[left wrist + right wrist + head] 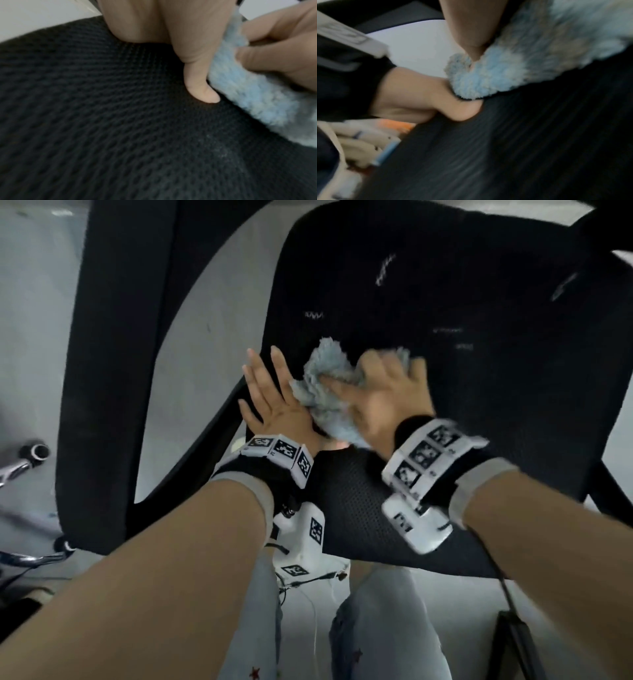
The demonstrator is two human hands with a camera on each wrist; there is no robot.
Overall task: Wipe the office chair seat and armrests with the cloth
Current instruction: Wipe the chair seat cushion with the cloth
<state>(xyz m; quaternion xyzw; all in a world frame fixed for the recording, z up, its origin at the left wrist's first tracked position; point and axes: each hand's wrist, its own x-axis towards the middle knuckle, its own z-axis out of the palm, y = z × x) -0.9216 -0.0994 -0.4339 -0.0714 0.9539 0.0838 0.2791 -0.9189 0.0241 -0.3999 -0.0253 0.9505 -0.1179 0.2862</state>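
Black mesh office chair seat (pixel 445 364) is filling most of the head view, its woven surface running from the near edge by the person's legs up to the far rim. A black armrest frame (pixel 99 371) is curving down the left side of the seat, standing apart from it with pale floor (pixel 30 337) showing through the gap. On the far left, a metal-tipped chair base leg (pixel 32 455) is lying on the floor.

Both forearms are reaching forward over the near edge of the seat, each wearing a wrist band with black-and-white markers (pixel 424 460).

Pale blue fluffy cloth (pixel 329 392) is sitting bunched on the seat near its left edge, between the two hands and touching both.

Right hand (pixel 383 398) is lying on top of the cloth, fingers curling into the pile and gripping it, pressing it down against the mesh; the hand is motion-blurred in the head view. In the left wrist view its fingers (pixel 267 59) are digging into the cloth's edge.

Left hand (pixel 270 395) is resting flat at the left edge of the seat, fingers straight and spread, grasping nothing. Its thumb (pixel 200 86) is lying stretched out on the mesh, touching the side of the cloth.
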